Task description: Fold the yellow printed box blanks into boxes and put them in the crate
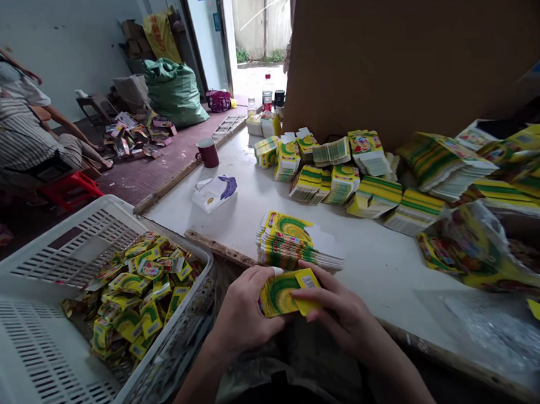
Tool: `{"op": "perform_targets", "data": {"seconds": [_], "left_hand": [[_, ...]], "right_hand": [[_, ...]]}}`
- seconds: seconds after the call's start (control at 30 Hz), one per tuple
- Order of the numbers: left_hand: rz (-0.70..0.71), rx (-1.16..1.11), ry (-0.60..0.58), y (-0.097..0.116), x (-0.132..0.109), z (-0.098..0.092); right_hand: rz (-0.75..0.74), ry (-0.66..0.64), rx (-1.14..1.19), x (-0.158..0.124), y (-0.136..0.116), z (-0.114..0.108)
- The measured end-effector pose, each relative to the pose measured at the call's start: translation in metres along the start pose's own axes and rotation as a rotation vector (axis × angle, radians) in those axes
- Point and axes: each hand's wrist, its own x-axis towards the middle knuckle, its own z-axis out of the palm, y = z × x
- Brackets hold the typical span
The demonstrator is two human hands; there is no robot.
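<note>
Between my two hands is a small yellow and green printed carton (279,296), held just off the table's front edge. My left hand (247,310) is closed round its left end, with something white on a fingertip. The fingers of my right hand (343,310) grip the right end, by a yellow flap with a barcode. Right beyond my hands, a fanned stack of flat cartons (290,240) lies on the white table (235,228). To the left, a white plastic basket (34,314) holds a heap of similar folded cartons (142,289).
More bundles of flat cartons (374,192) line the back of the table beside a brown board (402,53). A maroon mug (207,153) and a tissue pack (214,193) stand farther left. A plastic bag (497,328) lies at right. Another person (14,132) sits at far left.
</note>
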Motion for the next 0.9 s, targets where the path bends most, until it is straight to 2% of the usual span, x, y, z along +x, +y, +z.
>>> {"op": "perform_targets", "data": {"seconds": [0.1,0.17,0.2,0.23,0.33,0.37,0.4,0.47,0.5,0.57,0.67,0.73,0.8,0.9], "left_hand": [[-0.01,-0.028,0.044,0.001,-0.002,0.005],[-0.052,-0.169,0.113,-0.001,-0.003,0.009],[-0.061,-0.295,0.194,-0.002,-0.002,0.011],[-0.042,-0.45,0.324,-0.004,-0.001,0.012],[0.002,-0.96,0.786,-0.008,0.006,0.012],[-0.039,-1.099,0.868,-0.009,0.009,0.012],[-0.118,-1.211,0.891,-0.009,0.011,0.011],[-0.303,-1.335,0.822,-0.01,0.015,0.011],[-0.352,-1.353,0.78,-0.01,0.015,0.013],[-0.379,-1.349,0.713,-0.01,0.015,0.018],[-0.402,-1.332,0.64,-0.01,0.012,0.028],[-0.446,-1.339,0.608,-0.009,0.01,0.035],[-0.471,-1.352,0.586,-0.007,0.008,0.04],[-0.414,-1.381,0.581,0.0,0.005,0.047]], "right_hand": [[0.079,0.158,0.047,0.001,-0.006,0.012],[0.126,0.249,0.108,0.005,-0.01,0.021],[0.134,0.278,0.128,0.008,-0.011,0.023],[0.139,0.306,0.128,0.013,-0.01,0.023],[0.178,0.448,-0.034,0.033,-0.001,0.013],[0.207,0.485,-0.123,0.04,0.005,0.009],[0.237,0.49,-0.208,0.048,0.011,0.005],[0.287,0.414,-0.335,0.06,0.023,-0.001],[0.302,0.355,-0.375,0.064,0.029,-0.002],[0.311,0.262,-0.419,0.07,0.036,-0.005],[0.305,0.229,-0.401,0.074,0.039,-0.008],[0.312,0.258,-0.345,0.074,0.035,-0.011],[0.325,0.355,-0.271,0.071,0.026,-0.011],[0.314,0.461,-0.113,0.059,0.004,-0.004]]}}
